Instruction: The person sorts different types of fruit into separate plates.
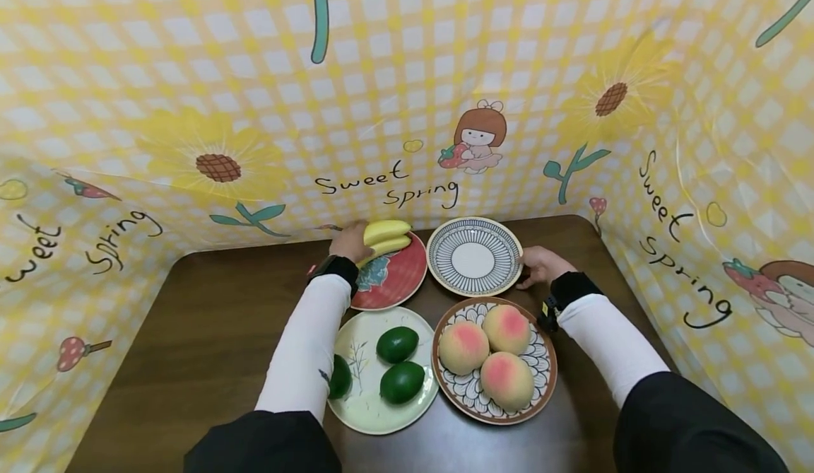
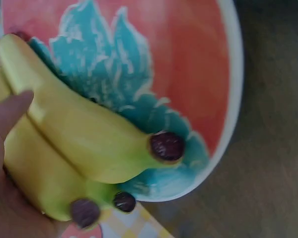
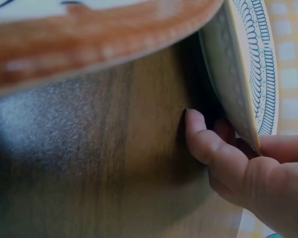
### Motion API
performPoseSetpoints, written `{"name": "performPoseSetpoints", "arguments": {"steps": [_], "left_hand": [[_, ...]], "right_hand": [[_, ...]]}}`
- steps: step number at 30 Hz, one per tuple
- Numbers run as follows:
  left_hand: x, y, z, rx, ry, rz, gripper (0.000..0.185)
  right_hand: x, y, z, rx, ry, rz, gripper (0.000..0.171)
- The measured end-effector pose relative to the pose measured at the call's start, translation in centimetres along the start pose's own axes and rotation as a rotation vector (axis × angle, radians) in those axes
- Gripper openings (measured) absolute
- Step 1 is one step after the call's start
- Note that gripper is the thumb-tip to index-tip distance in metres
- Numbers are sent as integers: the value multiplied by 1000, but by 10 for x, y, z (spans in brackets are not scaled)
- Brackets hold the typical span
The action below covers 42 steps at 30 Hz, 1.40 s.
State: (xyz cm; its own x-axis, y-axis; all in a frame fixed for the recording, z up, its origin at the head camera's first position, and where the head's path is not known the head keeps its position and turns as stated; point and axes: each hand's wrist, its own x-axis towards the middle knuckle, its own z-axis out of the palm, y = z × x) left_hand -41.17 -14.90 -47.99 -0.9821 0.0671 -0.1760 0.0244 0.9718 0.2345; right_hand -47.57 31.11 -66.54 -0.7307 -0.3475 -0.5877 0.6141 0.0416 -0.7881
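Note:
My left hand (image 1: 349,242) grips a bunch of yellow bananas (image 1: 386,231) at the back of the table, over the red plate (image 1: 403,275) with a blue-green leaf design. In the left wrist view the thumb (image 2: 12,113) lies across the bananas (image 2: 84,124), and their dark ends point to the lower right. My right hand (image 1: 543,266) pinches the right rim of a white plate (image 1: 473,259) with dark radiating lines. The right wrist view shows fingers under that plate's edge (image 3: 241,94). Whether its rim is raised off the table, I cannot tell.
In front, a pale green plate (image 1: 356,416) bears several dark green fruits (image 1: 402,382), one partly behind the left sleeve. Beside it, a brown-rimmed plate (image 1: 552,381) holds three peaches (image 1: 506,381). A yellow checked cloth (image 1: 381,105) walls the brown table (image 1: 191,346) behind and at both sides.

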Motion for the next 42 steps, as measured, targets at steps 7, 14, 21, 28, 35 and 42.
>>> {"name": "performPoseSetpoints", "arguments": {"steps": [7,14,21,28,35,42], "left_hand": [[-4,6,1,-5,1,-25,61],[-2,15,-4,10,21,-22,62],[1,33,-16,-68,58,46,62],[-2,78,-26,-194,115,165,56],[3,138,-1,-335,50,280,52],[-3,182,39,-412,-173,328,72]], "right_hand": [[-33,-12,17,-3,-13,-14,19],[-76,-34,56,-41,88,-20,18],[-72,-37,40,-29,63,-10,29],[-53,-33,30,-47,96,-19,24],[-49,-28,31,-34,95,-37,25],[-28,-10,29,-18,94,-35,30]]}}
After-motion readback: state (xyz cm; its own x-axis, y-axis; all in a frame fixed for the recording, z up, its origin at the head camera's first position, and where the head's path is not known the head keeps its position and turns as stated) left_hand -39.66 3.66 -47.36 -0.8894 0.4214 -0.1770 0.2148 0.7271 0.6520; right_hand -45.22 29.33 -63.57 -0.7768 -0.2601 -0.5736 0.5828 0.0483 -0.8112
